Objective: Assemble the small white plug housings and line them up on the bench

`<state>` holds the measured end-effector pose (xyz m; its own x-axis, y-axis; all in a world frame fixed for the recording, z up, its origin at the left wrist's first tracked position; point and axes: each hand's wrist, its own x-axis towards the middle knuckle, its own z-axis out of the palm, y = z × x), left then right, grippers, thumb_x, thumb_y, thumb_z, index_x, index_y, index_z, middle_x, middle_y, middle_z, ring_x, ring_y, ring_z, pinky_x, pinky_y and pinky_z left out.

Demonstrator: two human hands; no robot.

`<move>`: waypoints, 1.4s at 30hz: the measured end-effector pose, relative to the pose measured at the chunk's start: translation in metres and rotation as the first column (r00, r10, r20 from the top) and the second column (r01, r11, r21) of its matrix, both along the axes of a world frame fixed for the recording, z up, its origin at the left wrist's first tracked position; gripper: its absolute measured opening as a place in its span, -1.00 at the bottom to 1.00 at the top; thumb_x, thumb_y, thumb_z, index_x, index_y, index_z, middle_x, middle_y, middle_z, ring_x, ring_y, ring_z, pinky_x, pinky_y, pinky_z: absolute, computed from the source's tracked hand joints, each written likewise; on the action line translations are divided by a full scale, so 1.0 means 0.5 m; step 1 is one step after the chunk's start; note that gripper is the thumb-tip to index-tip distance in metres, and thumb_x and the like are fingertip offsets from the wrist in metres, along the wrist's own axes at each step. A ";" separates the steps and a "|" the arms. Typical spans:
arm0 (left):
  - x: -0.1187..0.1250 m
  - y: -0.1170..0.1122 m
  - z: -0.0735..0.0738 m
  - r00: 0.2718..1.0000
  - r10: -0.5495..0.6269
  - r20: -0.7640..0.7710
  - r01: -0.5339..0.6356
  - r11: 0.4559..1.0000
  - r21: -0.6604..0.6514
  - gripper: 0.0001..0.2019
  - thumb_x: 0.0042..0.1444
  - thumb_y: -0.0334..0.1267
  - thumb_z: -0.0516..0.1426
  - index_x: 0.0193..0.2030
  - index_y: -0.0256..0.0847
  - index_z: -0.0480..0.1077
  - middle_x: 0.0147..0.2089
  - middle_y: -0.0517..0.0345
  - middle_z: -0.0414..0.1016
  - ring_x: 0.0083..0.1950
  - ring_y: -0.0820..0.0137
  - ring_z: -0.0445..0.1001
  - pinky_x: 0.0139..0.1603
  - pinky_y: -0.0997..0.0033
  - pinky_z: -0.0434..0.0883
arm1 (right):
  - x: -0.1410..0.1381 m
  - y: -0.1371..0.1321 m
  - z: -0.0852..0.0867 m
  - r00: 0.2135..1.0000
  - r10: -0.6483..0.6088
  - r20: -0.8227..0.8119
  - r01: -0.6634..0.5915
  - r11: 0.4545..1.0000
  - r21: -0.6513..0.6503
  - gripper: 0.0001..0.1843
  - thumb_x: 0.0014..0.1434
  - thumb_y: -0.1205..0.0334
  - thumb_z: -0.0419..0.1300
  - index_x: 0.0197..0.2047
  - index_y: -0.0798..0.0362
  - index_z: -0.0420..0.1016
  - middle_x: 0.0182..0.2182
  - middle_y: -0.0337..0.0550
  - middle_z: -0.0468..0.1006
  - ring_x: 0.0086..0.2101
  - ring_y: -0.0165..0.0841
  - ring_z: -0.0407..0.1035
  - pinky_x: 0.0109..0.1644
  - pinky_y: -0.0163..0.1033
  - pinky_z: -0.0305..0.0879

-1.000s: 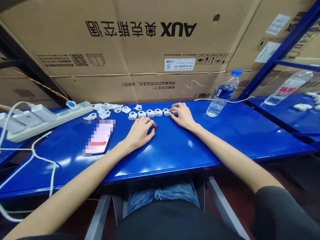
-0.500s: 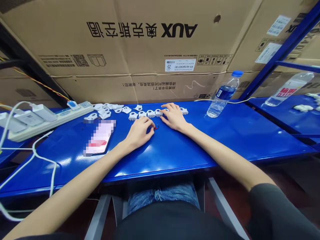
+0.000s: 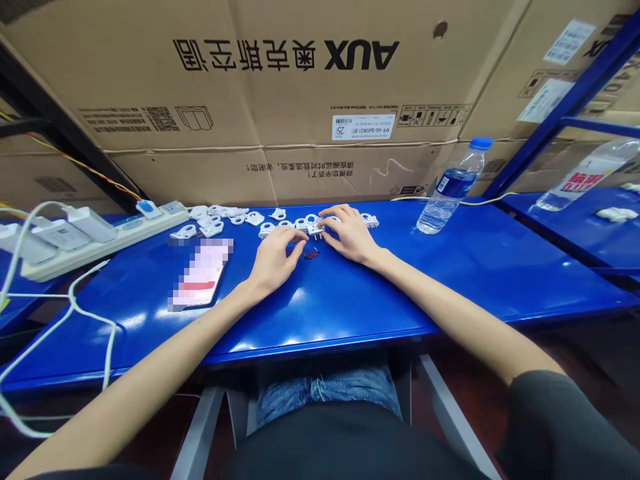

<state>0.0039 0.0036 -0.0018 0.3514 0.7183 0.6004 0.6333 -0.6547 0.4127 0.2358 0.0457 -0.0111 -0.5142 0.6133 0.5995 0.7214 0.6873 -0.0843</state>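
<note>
Right hand (image 3: pixel 351 235) fingers grasp a white plug housing (image 3: pixel 315 229); left hand (image 3: pixel 274 261), fingers released, rests beside a small red ring (image 3: pixel 311 253).

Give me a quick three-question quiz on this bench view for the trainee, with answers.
1. True or false: the water bottle stands to the right of the right hand.
2. What lies on the blue bench between the left hand and the right hand, just below the white plug parts?
A) a small red-and-black ring
B) a pair of scissors
C) a roll of tape
3. Fill in: the hand nearer the power strip is the ___ hand.

Key: 1 true; 2 A; 3 left.
</note>
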 end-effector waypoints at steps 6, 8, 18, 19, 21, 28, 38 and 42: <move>0.002 0.001 0.005 0.990 0.021 0.141 -0.030 0.998 0.058 -0.89 0.33 -0.26 0.17 -0.14 -0.15 0.54 -0.14 0.10 0.66 -0.10 0.26 0.58 0.04 0.17 0.49 | -0.008 -0.041 0.020 0.998 0.057 -0.019 -0.055 0.993 0.101 -0.77 0.45 0.19 0.14 0.02 0.01 0.61 0.18 -0.01 0.57 0.14 -0.10 0.35 0.26 0.09 0.28; 0.003 -0.001 0.007 0.985 0.030 0.171 -0.043 0.997 0.071 -0.90 0.33 -0.26 0.18 -0.15 -0.16 0.54 -0.15 0.10 0.66 -0.12 0.26 0.58 0.01 0.18 0.50 | -0.012 -0.050 0.026 0.998 0.067 -0.021 -0.063 0.989 0.133 -0.77 0.45 0.19 0.15 0.01 0.02 0.61 0.18 -0.01 0.58 0.14 -0.11 0.37 0.26 0.08 0.29; 0.003 -0.003 0.013 0.985 0.023 0.171 -0.039 0.995 0.091 -0.91 0.34 -0.26 0.18 -0.16 -0.15 0.53 -0.17 0.10 0.63 -0.14 0.27 0.56 0.03 0.17 0.48 | -0.017 -0.060 0.027 0.995 0.086 -0.052 -0.077 0.985 0.153 -0.80 0.45 0.20 0.15 0.01 -0.03 0.61 0.16 -0.04 0.58 0.13 -0.12 0.37 0.24 0.08 0.30; 0.003 -0.002 0.013 0.985 0.019 0.173 -0.036 0.995 0.093 -0.91 0.35 -0.26 0.18 -0.16 -0.16 0.53 -0.17 0.09 0.63 -0.14 0.27 0.56 0.03 0.17 0.48 | -0.017 -0.060 0.026 0.994 0.092 -0.052 -0.082 0.983 0.162 -0.79 0.45 0.19 0.16 0.01 -0.03 0.61 0.15 -0.04 0.59 0.12 -0.13 0.38 0.24 0.07 0.30; 0.004 -0.002 0.013 0.984 0.015 0.178 -0.032 0.995 0.092 -0.90 0.34 -0.27 0.18 -0.16 -0.16 0.53 -0.17 0.09 0.63 -0.14 0.27 0.56 0.02 0.17 0.48 | -0.018 -0.060 0.025 0.993 0.101 -0.057 -0.090 0.981 0.173 -0.79 0.45 0.20 0.16 0.01 -0.02 0.61 0.15 -0.04 0.59 0.12 -0.13 0.38 0.23 0.07 0.30; 0.008 -0.004 0.015 0.976 0.034 0.216 -0.040 0.999 0.023 -0.87 0.32 -0.21 0.18 -0.17 -0.16 0.54 -0.16 0.07 0.65 -0.15 0.26 0.57 0.01 0.16 0.49 | -0.020 -0.060 0.025 0.994 0.088 -0.071 -0.076 0.985 0.156 -0.80 0.44 0.23 0.17 0.01 -0.03 0.62 0.14 -0.03 0.60 0.12 -0.11 0.39 0.23 0.11 0.31; 0.008 -0.006 0.021 0.949 0.104 0.298 -0.063 0.987 -0.145 -0.85 0.28 -0.13 0.21 -0.19 -0.15 0.52 -0.17 0.12 0.67 -0.14 0.29 0.60 0.03 0.23 0.55 | -0.024 -0.068 0.027 0.992 0.100 -0.081 -0.086 0.983 0.164 -0.79 0.43 0.24 0.17 0.01 -0.06 0.63 0.12 -0.07 0.63 0.12 -0.10 0.42 0.23 0.12 0.34; 0.010 -0.009 0.023 0.951 0.083 0.296 -0.047 0.991 -0.127 -0.86 0.27 -0.14 0.21 -0.19 -0.15 0.50 -0.18 0.12 0.66 -0.15 0.29 0.61 0.01 0.22 0.56 | -0.024 -0.071 0.028 0.992 0.089 -0.086 -0.077 0.988 0.135 -0.78 0.45 0.23 0.15 0.01 -0.08 0.63 0.13 -0.07 0.62 0.14 -0.11 0.40 0.25 0.12 0.31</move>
